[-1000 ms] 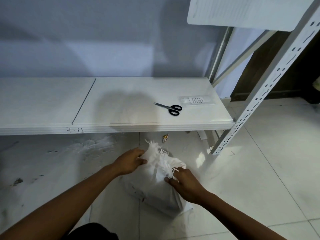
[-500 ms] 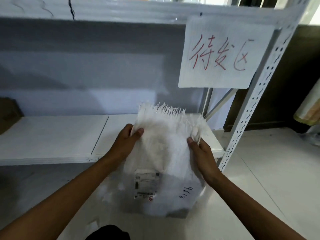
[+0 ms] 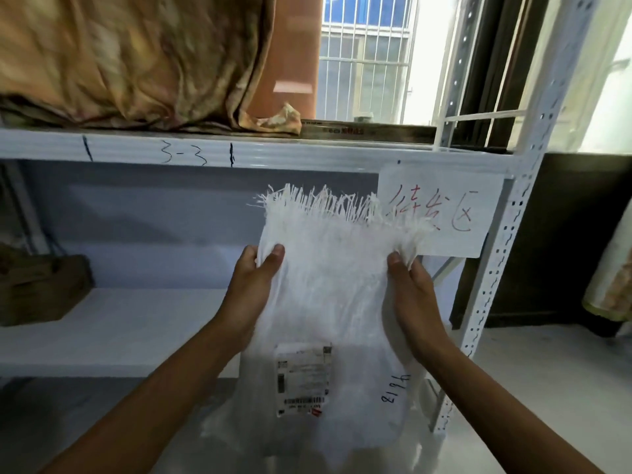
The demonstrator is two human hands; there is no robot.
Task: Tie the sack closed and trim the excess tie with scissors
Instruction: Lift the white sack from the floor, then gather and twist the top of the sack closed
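Observation:
A white woven sack point(image 3: 328, 302) hangs upright in front of me, its frayed open mouth at the top. It carries a printed shipping label point(image 3: 302, 383) and handwritten black numbers low on its front. My left hand point(image 3: 253, 285) pinches the sack's upper left edge. At the upper right edge, my right hand point(image 3: 410, 292) grips the fabric just below the fringe. The mouth is spread flat between both hands. No scissors and no tie are in view.
A white metal shelf unit stands behind the sack, with a perforated upright post point(image 3: 506, 241) at right. A paper sign point(image 3: 455, 213) with red writing hangs from the upper shelf. Brown patterned cloth point(image 3: 136, 59) lies on top; a dark bundle point(image 3: 37, 289) sits on the lower shelf at left.
Both hands have lifted the sack from the floor up to chest height. My view has tilted upward, so the lower shelf with the scissors has dropped out of sight.

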